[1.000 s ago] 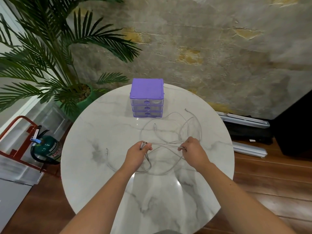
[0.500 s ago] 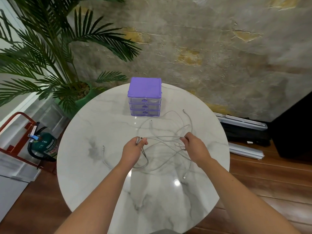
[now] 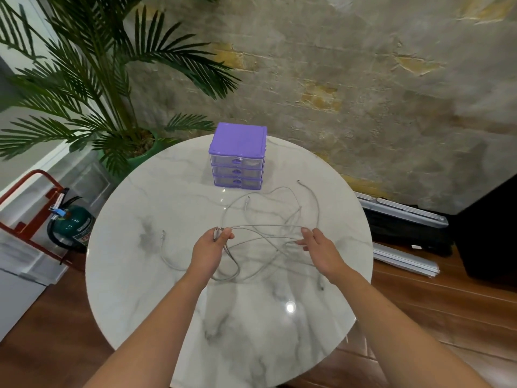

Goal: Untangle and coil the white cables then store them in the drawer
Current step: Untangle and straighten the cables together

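A round bench (image 3: 156,275) topped in glossy white marble with grey veins fills the middle of the view, a ceiling light glinting off it near the front. Behind it runs a rough plaster wall (image 3: 335,79) with patches of yellow brick showing through; the floor (image 3: 433,317) is dark wood boards. A palm plant (image 3: 92,88) in a green pot stands at the back left, and a green fire extinguisher (image 3: 74,224) sits low beside a red frame.

The white cables (image 3: 268,233) lie in a loose tangle across the bench's centre — several loops overlap, plug ends scattered outward. The left hand (image 3: 209,249) has its fingers pinched on a bunch of plug ends; the right hand (image 3: 319,247) holds a strand between thumb and fingertips. A purple three-drawer unit (image 3: 237,155) stands beyond the tangle, all drawers closed.
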The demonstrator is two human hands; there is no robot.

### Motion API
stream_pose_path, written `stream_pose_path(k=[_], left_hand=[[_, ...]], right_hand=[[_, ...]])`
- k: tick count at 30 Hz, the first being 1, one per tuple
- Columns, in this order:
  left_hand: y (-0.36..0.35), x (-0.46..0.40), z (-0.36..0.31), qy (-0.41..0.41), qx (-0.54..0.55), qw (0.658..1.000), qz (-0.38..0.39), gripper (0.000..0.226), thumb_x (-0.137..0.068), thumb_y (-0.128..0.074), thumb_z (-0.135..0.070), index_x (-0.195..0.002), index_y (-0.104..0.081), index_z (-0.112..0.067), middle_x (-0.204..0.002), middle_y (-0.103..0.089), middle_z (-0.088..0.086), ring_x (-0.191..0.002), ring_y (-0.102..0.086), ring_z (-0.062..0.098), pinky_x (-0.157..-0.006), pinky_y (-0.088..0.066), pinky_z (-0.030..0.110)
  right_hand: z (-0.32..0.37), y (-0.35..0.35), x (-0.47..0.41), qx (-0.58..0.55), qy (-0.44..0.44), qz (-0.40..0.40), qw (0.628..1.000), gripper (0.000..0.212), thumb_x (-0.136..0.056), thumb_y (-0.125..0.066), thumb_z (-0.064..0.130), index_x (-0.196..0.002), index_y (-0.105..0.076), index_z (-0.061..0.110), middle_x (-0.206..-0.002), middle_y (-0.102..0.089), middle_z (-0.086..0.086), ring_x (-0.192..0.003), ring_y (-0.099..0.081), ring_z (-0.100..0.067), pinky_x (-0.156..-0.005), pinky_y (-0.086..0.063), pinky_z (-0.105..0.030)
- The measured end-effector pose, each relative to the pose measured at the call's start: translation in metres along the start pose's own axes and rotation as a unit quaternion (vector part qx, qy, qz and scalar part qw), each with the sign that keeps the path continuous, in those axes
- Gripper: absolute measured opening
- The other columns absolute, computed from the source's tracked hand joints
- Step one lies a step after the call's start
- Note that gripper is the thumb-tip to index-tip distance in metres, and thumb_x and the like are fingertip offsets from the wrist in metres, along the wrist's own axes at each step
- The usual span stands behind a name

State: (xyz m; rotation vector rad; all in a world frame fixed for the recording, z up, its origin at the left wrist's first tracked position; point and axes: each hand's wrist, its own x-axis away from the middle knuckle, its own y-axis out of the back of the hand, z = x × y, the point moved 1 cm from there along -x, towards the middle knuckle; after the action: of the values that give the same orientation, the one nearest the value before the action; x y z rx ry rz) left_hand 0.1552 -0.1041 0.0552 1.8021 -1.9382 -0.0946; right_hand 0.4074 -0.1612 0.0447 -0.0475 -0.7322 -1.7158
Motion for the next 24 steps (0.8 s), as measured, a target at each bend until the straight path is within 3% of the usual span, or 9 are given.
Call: stream_pose_path(k=[4,7,11,14,19,21,24], left_hand=[[0.000,0.001,0.000,0.002,0.022,1.000,-0.012,0.025,-0.097,-0.051,-0.037,-0.082,-0.065,-0.023,-0.084,-0.061,-0.012,-0.074,-0.051,0.008,-0.073,-0.037,0.030],[0.001,-0.001,-0.001,0.006,0.024,1.000,-0.006,0.026,-0.097,-0.051,-0.038,-0.083,-0.065,-0.022,-0.083,-0.060,-0.012,-0.072,-0.050,0.008,-0.074,-0.037,0.031],[0.002,-0.004,-0.001,0.013,0.031,0.999,-0.010,0.025,-0.096,-0.052,-0.038,-0.082,-0.066,-0.023,-0.081,-0.060,-0.007,-0.068,-0.048,0.009,-0.073,-0.037,0.030],[0.002,-0.005,-0.001,0.011,0.023,1.000,-0.008,0.025,-0.096,-0.052,-0.037,-0.081,-0.065,-0.023,-0.080,-0.060,-0.008,-0.068,-0.049,0.009,-0.072,-0.037,0.031],[-0.001,-0.006,-0.001,0.008,0.034,0.999,0.004,0.027,-0.097,-0.052,-0.036,-0.084,-0.067,-0.018,-0.069,-0.052,-0.010,-0.065,-0.047,0.007,-0.069,-0.036,0.030],[-0.004,-0.007,-0.003,0.007,0.041,0.999,0.004,0.027,-0.096,-0.053,-0.036,-0.085,-0.067,-0.017,-0.067,-0.051,-0.010,-0.064,-0.046,0.007,-0.069,-0.036,0.031],[-0.007,-0.009,-0.004,0.010,0.050,0.999,-0.002,0.026,-0.096,-0.053,-0.036,-0.083,-0.067,-0.018,-0.065,-0.049,-0.009,-0.063,-0.045,0.009,-0.066,-0.036,0.030]], right_hand=[[0.019,0.012,-0.008,-0.124,-0.014,0.017,0.992,0.013,-0.096,-0.054,0.021,-0.099,-0.044,0.013,-0.113,-0.066,-0.010,-0.098,-0.067,-0.026,-0.091,-0.051,-0.043],[0.034,0.016,-0.015,-0.094,0.029,-0.003,0.995,0.028,-0.090,-0.054,-0.006,-0.093,-0.036,0.015,-0.104,-0.063,-0.016,-0.087,-0.068,-0.028,-0.089,-0.053,-0.044],[0.045,0.022,-0.021,-0.139,0.029,-0.038,0.989,0.021,-0.093,-0.045,-0.012,-0.099,-0.051,0.007,-0.098,-0.066,-0.023,-0.074,-0.068,-0.025,-0.073,-0.055,-0.031],[0.054,0.030,-0.025,-0.178,0.052,-0.063,0.981,0.016,-0.093,-0.053,-0.006,-0.103,-0.065,-0.002,-0.096,-0.068,-0.019,-0.063,-0.069,-0.012,-0.063,-0.057,-0.020],[0.080,0.036,-0.024,-0.171,0.146,-0.096,0.970,0.025,-0.101,-0.046,0.036,-0.115,-0.065,0.027,-0.091,-0.072,-0.008,-0.069,-0.070,-0.023,-0.065,-0.055,-0.028],[0.077,0.032,-0.025,-0.135,0.119,-0.094,0.979,0.033,-0.100,-0.038,0.049,-0.120,-0.056,0.029,-0.088,-0.072,-0.008,-0.071,-0.068,-0.023,-0.067,-0.054,-0.033],[0.058,0.026,-0.027,-0.096,0.001,-0.067,0.993,0.053,-0.098,-0.034,0.056,-0.109,-0.057,0.010,-0.087,-0.071,-0.011,-0.074,-0.060,-0.022,-0.073,-0.051,-0.035]])
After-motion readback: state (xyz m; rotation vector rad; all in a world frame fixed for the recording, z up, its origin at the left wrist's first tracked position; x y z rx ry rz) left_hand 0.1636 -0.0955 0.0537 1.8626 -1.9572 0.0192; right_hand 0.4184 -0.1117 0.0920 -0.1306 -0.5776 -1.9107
